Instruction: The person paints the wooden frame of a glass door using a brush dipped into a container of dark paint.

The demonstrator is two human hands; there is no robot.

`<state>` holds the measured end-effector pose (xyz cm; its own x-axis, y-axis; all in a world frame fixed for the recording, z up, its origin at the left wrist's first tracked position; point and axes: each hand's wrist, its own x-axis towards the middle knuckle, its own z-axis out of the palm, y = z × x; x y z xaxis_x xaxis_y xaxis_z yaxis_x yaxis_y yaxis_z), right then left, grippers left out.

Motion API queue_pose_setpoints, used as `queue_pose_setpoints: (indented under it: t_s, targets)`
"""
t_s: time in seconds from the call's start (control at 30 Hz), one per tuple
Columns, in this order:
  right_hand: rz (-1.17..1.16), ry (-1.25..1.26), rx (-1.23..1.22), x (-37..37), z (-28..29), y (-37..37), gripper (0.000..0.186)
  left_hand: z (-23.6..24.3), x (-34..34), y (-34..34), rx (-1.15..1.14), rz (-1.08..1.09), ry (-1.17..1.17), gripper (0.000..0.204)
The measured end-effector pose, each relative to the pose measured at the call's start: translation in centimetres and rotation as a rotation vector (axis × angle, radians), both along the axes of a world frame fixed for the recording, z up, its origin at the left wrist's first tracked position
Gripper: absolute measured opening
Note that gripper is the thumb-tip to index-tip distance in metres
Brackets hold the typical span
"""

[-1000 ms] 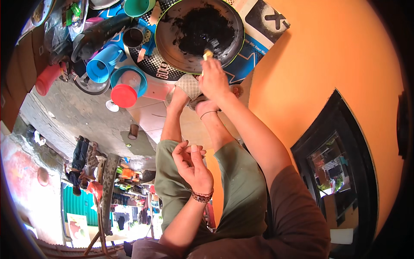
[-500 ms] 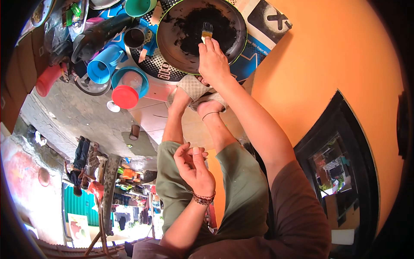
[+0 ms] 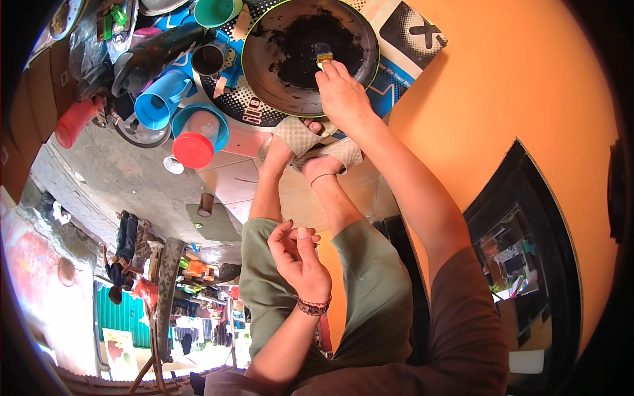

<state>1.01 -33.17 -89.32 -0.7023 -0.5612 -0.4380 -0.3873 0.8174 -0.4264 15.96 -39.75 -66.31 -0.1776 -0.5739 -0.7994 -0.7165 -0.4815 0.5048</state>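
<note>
My right hand (image 3: 346, 98) is closed on the handle of a small flat paintbrush (image 3: 323, 51). The bristles are dark and rest against a black patch inside a wide dark round pan (image 3: 269, 39) with a thin green rim. Black coating, uneven at its edges, covers the middle of the pan; bare brownish surface shows around it. Over my lap my left hand (image 3: 302, 263) is held palm up, its fingers loosely curled and apart, with nothing visible in it.
The pan stands on a printed board (image 3: 396, 63) against an orange wall (image 3: 502, 79). Left of it are a blue mug (image 3: 153, 107), a red-lidded jar (image 3: 193, 148) in a blue container, a green cup (image 3: 216, 10) and a dark cup (image 3: 207, 59). A person (image 3: 123, 254) is farther off.
My right hand and the paintbrush have shifted a little right and toward me across the pan. My left hand has hardly moved.
</note>
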Motion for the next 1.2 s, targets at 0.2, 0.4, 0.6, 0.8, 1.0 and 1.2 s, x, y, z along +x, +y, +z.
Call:
queue_pose_setpoints:
  t_s: [0.2, 0.4, 0.6, 0.8, 1.0, 1.2]
  targets:
    - [0.105, -0.063, 0.077, -0.2, -0.4, 1.6, 0.024, 0.0, 0.1, 0.2, 0.0, 0.0, 0.009, 0.024]
    - [-0.059, -0.029, -0.187, -1.2, 0.5, 3.0, 0.032, -0.2, 0.6, 0.1, -0.011, -0.026, 0.015, 0.024]
    - [-1.438, -1.128, -1.121, -2.6, 4.4, 7.3, 0.038, -0.5, 1.0, -0.1, -0.046, -0.077, 0.009, 0.023]
    - [-1.553, -1.423, -1.714, -0.4, 10.1, 10.9, 0.04, -1.1, 2.5, 0.5, -0.122, -0.19, 0.086, 0.022]
    - [-1.404, -1.5, -1.92, -0.4, 19.5, 10.1, 0.044, 3.0, 4.1, -0.2, -0.202, -0.517, 0.118, 0.025]
    - [-1.336, -1.364, -1.665, 0.1, 19.3, 9.3, 0.044, 5.8, 4.8, -1.0, -0.179, -0.624, 0.156, 0.025]
